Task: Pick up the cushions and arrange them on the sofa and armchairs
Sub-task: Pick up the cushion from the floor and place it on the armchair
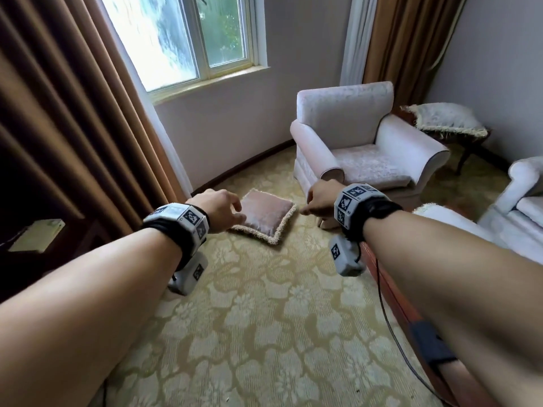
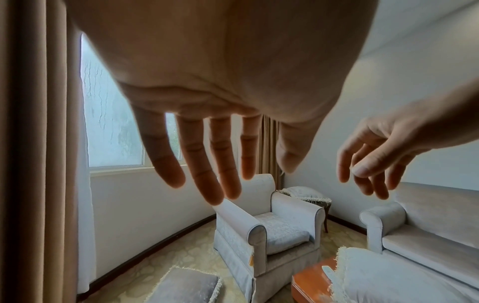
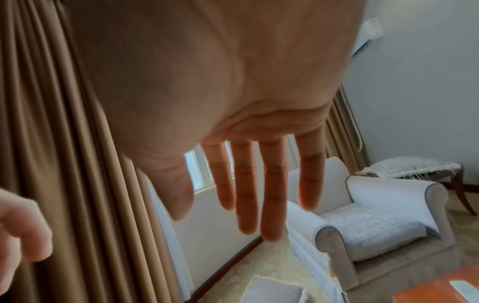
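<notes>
- Lying flat on the patterned carpet (image 1: pixel 264 304), the pink velvet fringed square cushion (image 1: pixel 266 217) sits just beside the pale upholstered armchair (image 1: pixel 361 142).
- Left hand (image 1: pixel 219 210) and right hand (image 1: pixel 318 201) reach toward it, fingers slack and spread, holding nothing.
- Judged soft, light, compressible; take hold at opposite edges, clear of the fringe.

Brown curtains (image 1: pixel 58 118) flank the window (image 1: pixel 188 36) (patterned carpet (image 1: pixel 264 318) below).

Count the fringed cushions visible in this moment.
3. A pink cushion lies on the carpet below both open hands; a white one sits on the wooden side table by the armchair; another lies on the coffee table. Others may be hidden.
</notes>
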Demonstrator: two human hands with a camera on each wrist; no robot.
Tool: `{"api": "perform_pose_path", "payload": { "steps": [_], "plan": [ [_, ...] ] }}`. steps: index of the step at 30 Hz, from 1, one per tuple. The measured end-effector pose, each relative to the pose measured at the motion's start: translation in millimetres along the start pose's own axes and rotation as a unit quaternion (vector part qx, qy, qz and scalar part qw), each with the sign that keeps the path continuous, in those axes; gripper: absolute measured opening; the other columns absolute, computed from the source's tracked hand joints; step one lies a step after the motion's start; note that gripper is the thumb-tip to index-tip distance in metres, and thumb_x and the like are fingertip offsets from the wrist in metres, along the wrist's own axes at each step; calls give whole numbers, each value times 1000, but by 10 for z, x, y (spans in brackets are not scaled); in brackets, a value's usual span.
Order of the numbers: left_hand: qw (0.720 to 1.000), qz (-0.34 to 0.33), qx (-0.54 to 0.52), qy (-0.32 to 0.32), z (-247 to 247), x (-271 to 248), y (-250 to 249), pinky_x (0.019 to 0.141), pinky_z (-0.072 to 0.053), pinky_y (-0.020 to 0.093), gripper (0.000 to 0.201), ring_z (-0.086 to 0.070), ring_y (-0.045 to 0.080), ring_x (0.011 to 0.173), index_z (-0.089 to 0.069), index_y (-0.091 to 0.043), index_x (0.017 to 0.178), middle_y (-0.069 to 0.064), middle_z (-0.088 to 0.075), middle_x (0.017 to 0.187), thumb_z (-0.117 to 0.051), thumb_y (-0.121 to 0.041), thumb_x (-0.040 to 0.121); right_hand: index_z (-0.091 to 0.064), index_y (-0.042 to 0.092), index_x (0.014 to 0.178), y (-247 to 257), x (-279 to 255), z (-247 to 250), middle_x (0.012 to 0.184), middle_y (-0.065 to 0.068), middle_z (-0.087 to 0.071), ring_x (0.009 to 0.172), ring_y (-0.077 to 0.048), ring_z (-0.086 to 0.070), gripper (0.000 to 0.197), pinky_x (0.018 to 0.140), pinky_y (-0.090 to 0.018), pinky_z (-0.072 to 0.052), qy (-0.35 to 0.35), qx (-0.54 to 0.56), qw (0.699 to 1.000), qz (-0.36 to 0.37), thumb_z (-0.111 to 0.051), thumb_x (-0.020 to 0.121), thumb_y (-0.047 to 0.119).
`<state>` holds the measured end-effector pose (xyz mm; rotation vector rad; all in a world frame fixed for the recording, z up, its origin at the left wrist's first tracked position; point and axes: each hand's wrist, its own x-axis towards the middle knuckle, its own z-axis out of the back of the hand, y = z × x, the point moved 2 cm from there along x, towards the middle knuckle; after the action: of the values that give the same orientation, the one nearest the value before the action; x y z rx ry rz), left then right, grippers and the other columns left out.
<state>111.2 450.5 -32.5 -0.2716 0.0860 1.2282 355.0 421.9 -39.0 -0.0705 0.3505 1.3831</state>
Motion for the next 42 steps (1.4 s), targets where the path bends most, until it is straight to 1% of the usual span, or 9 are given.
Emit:
{"api": "perform_pose_path", "payload": {
  "steps": [4, 10, 15, 18, 24, 27, 30, 38, 42],
  "plan": [
    [1000, -9, -14, -5, 182, 729, 40, 86, -57, 37, 28, -67, 20, 92, -66, -39, 94, -6, -71, 99, -64, -61, 77, -72, 12, 96, -39, 765, 248, 92, -4, -76, 91, -22, -71, 40, 84, -35, -59, -25, 15, 1000, -9, -72, 84, 50],
    [998, -33, -41, -18, 394, 2156, 211, 88, -56, 37, 43, -66, 21, 93, -67, -39, 89, -5, -71, 96, -51, -65, 59, -75, 10, 91, -7, 2027, 604, 87, -5, -77, 87, -22, -73, 37, 85, -35, -58, -25, -12, 1000, -12, -70, 87, 47],
    [998, -31, -61, -12, 609, 3454, 474, 87, -56, 36, 36, -67, 20, 91, -66, -38, 84, -8, -72, 93, -54, -65, 63, -73, 12, 103, -8, 3184, 950, 96, -4, -75, 90, -21, -69, 44, 84, -32, -57, 0, -33, 999, -30, -69, 85, 52],
    [998, -29, -47, -11, 749, 4154, 597, 87, -56, 37, 31, -66, 20, 95, -66, -39, 86, -8, -71, 96, -58, -64, 71, -77, 12, 92, -62, 3842, 1132, 88, -2, -76, 89, -19, -70, 49, 84, -32, -56, -25, -15, 999, -38, -62, 88, 58],
    [999, -36, -39, 10, 674, 5298, 808, 87, -54, 37, 44, -63, 21, 96, -69, -34, 95, -6, -71, 97, -52, -73, 82, -71, 8, 81, -168, 4874, 1065, 83, -7, -73, 71, -21, -65, 62, 67, -28, -47, 24, 4, 997, -70, -47, 94, 64],
    [999, -23, -26, 26, 650, 5880, 966, 87, -54, 39, 48, -64, 22, 95, -69, -35, 97, -4, -71, 99, -49, -76, 82, -68, 6, 83, -215, 5547, 1005, 88, -10, -77, 81, -26, -73, 62, 75, -31, -56, 38, 33, 996, -67, -48, 94, 63],
    [1000, -6, -11, 28, 678, 6549, 1115, 86, -54, 37, 47, -63, 23, 93, -69, -35, 96, -1, -69, 97, -49, -75, 83, -72, 1, 92, -230, 6274, 1011, 91, -10, -76, 87, -26, -72, 66, 87, -39, -57, 52, 23, 997, -54, -48, 95, 62],
    [998, 27, 9, 63, 652, 8570, 1388, 85, -54, 37, 39, -64, 24, 94, -67, -35, 94, -2, -69, 96, -51, -69, 85, -69, 8, 73, -395, 8451, 900, 70, -8, -74, 72, -27, -74, 61, 84, -41, -58, 96, 68, 992, -49, -52, 90, 63],
    [997, 55, -32, 49, 431, 9416, 1595, 83, -52, 35, 32, -62, 27, 95, -66, -34, 93, 1, -71, 101, -53, -63, 85, -71, 4, 81, -545, 9181, 635, 71, -8, -70, 79, -29, -71, 59, 87, -42, -56, 90, 111, 986, -85, -54, 92, 59]
  ]
}}
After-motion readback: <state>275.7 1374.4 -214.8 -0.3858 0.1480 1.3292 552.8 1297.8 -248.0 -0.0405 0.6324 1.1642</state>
